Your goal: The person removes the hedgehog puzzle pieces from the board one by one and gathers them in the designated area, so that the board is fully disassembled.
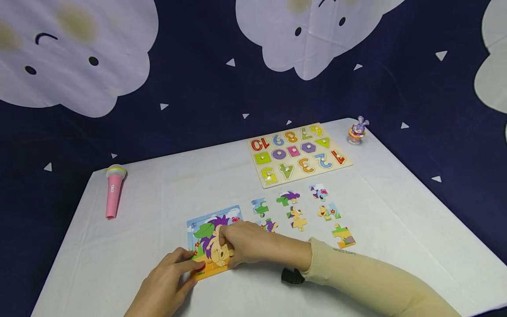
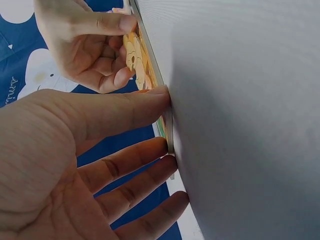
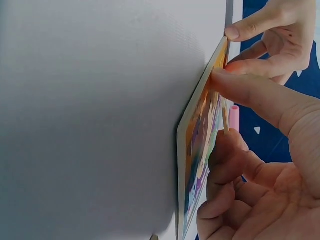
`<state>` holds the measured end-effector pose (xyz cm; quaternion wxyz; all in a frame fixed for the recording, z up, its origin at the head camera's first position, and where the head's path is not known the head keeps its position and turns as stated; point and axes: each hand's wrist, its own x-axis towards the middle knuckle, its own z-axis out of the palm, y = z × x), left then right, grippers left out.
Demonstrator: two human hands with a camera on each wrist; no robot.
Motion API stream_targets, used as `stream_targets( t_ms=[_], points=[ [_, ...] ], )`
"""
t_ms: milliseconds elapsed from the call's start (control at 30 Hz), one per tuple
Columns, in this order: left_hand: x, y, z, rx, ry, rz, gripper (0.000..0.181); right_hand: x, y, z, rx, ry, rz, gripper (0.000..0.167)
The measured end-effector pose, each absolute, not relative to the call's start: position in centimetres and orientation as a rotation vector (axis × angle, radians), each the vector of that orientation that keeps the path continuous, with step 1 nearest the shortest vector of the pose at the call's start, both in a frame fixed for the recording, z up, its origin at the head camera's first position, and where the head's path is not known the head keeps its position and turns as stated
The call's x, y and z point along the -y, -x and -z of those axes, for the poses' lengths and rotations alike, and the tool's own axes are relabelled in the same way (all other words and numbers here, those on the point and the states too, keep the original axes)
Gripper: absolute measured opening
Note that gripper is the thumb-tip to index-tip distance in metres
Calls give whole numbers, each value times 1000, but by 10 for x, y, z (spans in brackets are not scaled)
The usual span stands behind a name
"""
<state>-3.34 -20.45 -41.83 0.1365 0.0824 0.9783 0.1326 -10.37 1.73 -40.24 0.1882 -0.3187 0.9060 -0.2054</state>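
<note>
A hedgehog jigsaw puzzle board (image 1: 206,275) with a blue and orange border lies flat on the white table. My left hand (image 1: 168,277) grips its near left corner, thumb at the edge and a fingertip on the orange border. Over the board's lower right part is my right hand (image 1: 247,242), fingers curled. Between its thumb and fingers it pinches a tan jigsaw piece (image 2: 133,52), which stands tilted up from the board in the left wrist view. Only a thin edge of this piece (image 3: 225,120) shows in the right wrist view. The right hand hides part of the picture.
Several loose jigsaw pieces (image 1: 297,219) lie right of the board, some partly behind the right forearm. Behind them is a wooden number board (image 1: 293,171). A pink microphone (image 1: 114,193) lies at left; a purple bunny toy (image 1: 358,130) stands at the far right corner.
</note>
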Motion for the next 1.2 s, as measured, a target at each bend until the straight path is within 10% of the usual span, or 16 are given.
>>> stream_targets(
  t_ms=[1200],
  points=[
    [204,31,417,-2865,-215,-385,32,-111,104,381,-2675,892,719,36]
  ],
)
